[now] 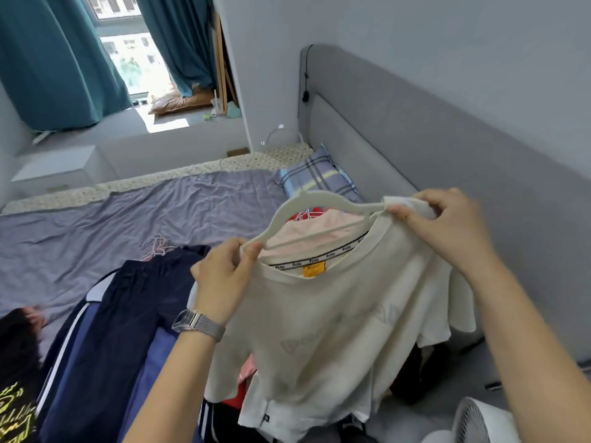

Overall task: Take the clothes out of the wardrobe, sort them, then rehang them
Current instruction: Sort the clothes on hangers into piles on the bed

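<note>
We hold a cream T-shirt (335, 314) above the bed (128, 212), with a white plastic hanger (307, 215) partly set into its neck opening. Our left hand (224, 276) pinches the collar and the near end of the hanger between thumb and fingers; a watch (198, 324) with a mesh band sits on that wrist. Our right hand (447, 225) grips the far shoulder of the shirt, fingers curled round the bunched fabric at the other end of the hanger. The shirt is soft knit, hangs in loose folds, and carries a yellow label (315, 270) and a printed black tape inside the collar. It hides much of the pile behind and below it: a pink garment (307, 228) shows through the hanger, and red and black cloth shows at the lower edge. Left of the shirt lie dark navy trousers (134, 314) with white side stripes, stretched lengthwise on the bed, and a pink wire hanger (155, 247) lies just beyond them. A black garment (16, 378) with yellow print lies at the lower left. The bed has a creased purple sheet and a plaid pillow (319, 180) against a grey padded headboard (415, 139). A white fan (473, 420) stands at the lower right. Teal curtains (54, 59) frame a bright window (134, 52) above a white sill.
</note>
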The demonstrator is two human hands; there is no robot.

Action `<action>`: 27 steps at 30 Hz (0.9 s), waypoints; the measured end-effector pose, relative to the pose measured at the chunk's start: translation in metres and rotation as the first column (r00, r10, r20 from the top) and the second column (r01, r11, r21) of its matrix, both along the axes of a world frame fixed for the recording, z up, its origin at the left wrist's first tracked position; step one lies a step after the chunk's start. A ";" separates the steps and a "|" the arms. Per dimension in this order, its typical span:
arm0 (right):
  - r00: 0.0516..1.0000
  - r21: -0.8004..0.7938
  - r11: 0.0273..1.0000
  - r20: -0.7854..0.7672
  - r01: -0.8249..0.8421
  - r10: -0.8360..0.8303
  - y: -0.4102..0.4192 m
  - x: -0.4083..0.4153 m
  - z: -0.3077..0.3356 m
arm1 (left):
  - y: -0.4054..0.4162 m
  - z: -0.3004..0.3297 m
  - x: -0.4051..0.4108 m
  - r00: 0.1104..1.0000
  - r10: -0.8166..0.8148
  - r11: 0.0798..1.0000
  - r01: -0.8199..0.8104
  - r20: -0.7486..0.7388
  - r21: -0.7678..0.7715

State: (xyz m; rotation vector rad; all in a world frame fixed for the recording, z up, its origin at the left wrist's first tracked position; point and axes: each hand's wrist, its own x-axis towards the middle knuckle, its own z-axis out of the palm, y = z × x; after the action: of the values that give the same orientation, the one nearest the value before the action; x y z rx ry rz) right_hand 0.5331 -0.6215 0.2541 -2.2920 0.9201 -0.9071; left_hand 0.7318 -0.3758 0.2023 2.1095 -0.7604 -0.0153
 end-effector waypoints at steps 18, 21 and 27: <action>0.969 0.332 0.924 -0.089 -0.189 0.230 -0.219 0.146 -0.083 | -0.194 -0.049 0.116 0.989 0.140 0.957 -0.121 -0.055 0.265; 0.956 0.403 0.903 -0.173 -0.149 0.235 -0.232 0.177 -0.123 | -0.203 -0.075 0.137 0.984 0.175 0.925 -0.156 -0.024 0.348; 0.858 0.434 0.889 -0.390 -0.148 0.334 -0.268 0.249 -0.199 | -0.205 -0.108 0.162 0.959 0.264 0.893 -0.203 -0.103 0.401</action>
State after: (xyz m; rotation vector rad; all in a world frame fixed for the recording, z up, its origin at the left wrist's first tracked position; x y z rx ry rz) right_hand 0.7819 -0.8897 0.0548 -2.2234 0.8641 -0.0463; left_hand 0.8937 -0.5808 0.0948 2.5316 -0.4275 -0.2130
